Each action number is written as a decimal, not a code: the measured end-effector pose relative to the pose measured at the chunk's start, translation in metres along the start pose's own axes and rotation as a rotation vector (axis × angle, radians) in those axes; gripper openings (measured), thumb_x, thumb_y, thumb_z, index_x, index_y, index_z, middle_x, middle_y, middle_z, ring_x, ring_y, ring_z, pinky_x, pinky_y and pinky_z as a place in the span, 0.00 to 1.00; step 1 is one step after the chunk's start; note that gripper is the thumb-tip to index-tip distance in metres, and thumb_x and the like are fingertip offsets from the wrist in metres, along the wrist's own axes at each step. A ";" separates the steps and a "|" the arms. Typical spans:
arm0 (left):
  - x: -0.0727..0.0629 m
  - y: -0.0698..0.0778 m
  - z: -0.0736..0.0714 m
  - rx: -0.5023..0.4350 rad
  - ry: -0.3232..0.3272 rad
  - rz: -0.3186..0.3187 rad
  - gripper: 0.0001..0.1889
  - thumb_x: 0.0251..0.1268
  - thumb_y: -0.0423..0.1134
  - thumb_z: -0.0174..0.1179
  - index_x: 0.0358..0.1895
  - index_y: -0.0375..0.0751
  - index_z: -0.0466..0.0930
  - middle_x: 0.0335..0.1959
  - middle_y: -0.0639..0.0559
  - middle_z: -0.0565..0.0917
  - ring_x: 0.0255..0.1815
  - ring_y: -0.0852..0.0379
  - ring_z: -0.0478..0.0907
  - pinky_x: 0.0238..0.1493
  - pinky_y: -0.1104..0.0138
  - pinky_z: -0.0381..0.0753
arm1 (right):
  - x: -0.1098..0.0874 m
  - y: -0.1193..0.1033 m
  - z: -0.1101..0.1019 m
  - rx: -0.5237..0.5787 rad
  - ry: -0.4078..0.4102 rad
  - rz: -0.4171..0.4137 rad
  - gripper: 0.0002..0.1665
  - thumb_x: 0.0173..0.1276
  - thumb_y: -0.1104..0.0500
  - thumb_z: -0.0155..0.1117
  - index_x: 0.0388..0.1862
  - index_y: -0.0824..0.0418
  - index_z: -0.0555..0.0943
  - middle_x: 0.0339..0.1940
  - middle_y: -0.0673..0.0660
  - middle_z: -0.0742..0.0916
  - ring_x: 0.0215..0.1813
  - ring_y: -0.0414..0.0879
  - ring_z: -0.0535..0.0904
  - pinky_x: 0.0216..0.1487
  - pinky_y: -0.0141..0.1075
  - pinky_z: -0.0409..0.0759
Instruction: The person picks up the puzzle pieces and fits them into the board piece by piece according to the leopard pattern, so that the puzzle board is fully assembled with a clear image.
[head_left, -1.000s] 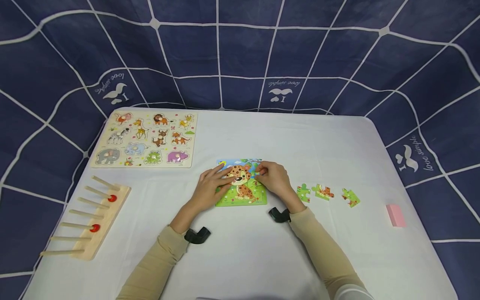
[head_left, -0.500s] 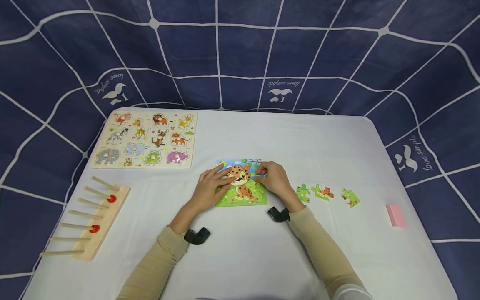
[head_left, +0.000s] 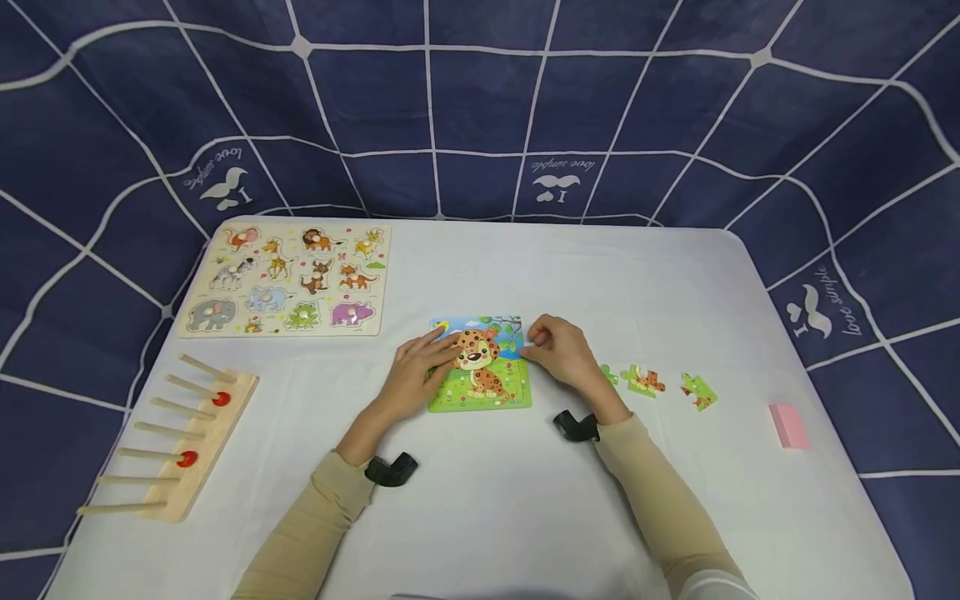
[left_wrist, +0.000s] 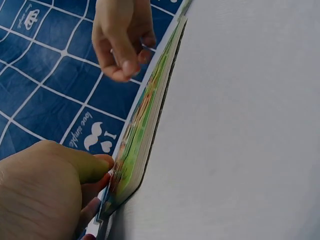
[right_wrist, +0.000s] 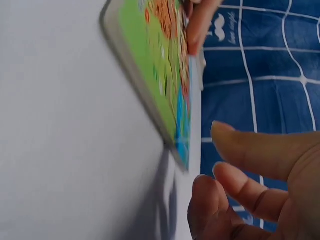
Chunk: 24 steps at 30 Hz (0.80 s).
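Note:
A leopard jigsaw puzzle point(head_left: 491, 385) lies in its tray at mid-table, the leopard sitting on green grass under a blue sky. My left hand point(head_left: 411, 379) rests on its left side, fingers stretched over the picture; the left wrist view shows the thumb at the puzzle's edge point(left_wrist: 131, 172). Just off the puzzle's right edge is my right hand point(head_left: 562, 354), fingers loosely bent. Between its thumb and fingertips there is a gap with nothing in it, seen in the right wrist view. To the right lie loose jigsaw pieces point(head_left: 643, 381), one partly hidden behind the right wrist.
A wooden animal peg puzzle point(head_left: 295, 325) lies at the back left. In front of it stands a wooden rack with dowels point(head_left: 213, 450) and two red beads. A pink block point(head_left: 790, 427) sits near the right edge. Blue checked cloth point(head_left: 480, 100) hangs behind the white table.
My right hand, earlier at a piece on the puzzle's right side, has drawn off to the right, uncovering that side. The left hand stays in place.

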<state>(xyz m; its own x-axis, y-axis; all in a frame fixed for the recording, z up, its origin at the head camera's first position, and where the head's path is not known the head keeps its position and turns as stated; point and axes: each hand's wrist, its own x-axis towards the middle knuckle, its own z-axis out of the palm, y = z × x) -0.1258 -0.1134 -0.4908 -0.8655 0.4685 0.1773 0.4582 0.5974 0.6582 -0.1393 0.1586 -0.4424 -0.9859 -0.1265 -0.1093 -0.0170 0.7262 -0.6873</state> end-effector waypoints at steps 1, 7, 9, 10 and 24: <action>0.000 -0.001 0.000 -0.009 0.003 -0.007 0.17 0.73 0.36 0.53 0.62 0.39 0.78 0.71 0.48 0.71 0.76 0.46 0.59 0.73 0.45 0.53 | -0.003 0.004 -0.004 -0.003 0.002 -0.007 0.14 0.60 0.58 0.73 0.40 0.62 0.80 0.35 0.57 0.82 0.33 0.46 0.74 0.35 0.34 0.70; 0.000 -0.004 -0.005 -0.027 0.020 -0.032 0.19 0.70 0.32 0.55 0.62 0.35 0.76 0.71 0.46 0.71 0.75 0.46 0.62 0.71 0.45 0.57 | -0.027 0.031 -0.031 -0.034 0.019 -0.028 0.19 0.59 0.57 0.74 0.47 0.63 0.81 0.40 0.59 0.83 0.34 0.46 0.75 0.36 0.35 0.71; -0.001 -0.005 -0.006 -0.023 0.017 -0.035 0.19 0.70 0.32 0.56 0.63 0.35 0.76 0.72 0.46 0.70 0.75 0.45 0.61 0.70 0.45 0.58 | -0.036 0.040 -0.039 -0.040 0.026 -0.030 0.21 0.60 0.57 0.74 0.50 0.64 0.81 0.42 0.61 0.83 0.36 0.47 0.76 0.37 0.36 0.71; -0.001 -0.005 -0.007 -0.021 0.015 -0.036 0.19 0.70 0.32 0.56 0.63 0.35 0.75 0.72 0.46 0.70 0.75 0.45 0.61 0.70 0.45 0.58 | -0.040 0.044 -0.044 -0.045 0.030 -0.031 0.22 0.60 0.57 0.74 0.51 0.64 0.81 0.43 0.61 0.83 0.37 0.48 0.76 0.38 0.36 0.71; -0.004 -0.009 -0.010 0.021 0.020 -0.044 0.21 0.69 0.36 0.58 0.64 0.39 0.75 0.72 0.46 0.70 0.76 0.46 0.60 0.70 0.45 0.58 | -0.081 0.079 -0.082 -0.071 0.158 0.051 0.27 0.59 0.58 0.74 0.56 0.65 0.79 0.44 0.62 0.81 0.39 0.48 0.76 0.39 0.31 0.71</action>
<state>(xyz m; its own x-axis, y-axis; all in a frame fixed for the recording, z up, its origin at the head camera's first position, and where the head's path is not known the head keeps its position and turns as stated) -0.1287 -0.1266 -0.4901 -0.8886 0.4286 0.1635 0.4239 0.6307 0.6500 -0.0744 0.2818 -0.4288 -0.9996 0.0159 -0.0245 0.0278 0.7758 -0.6304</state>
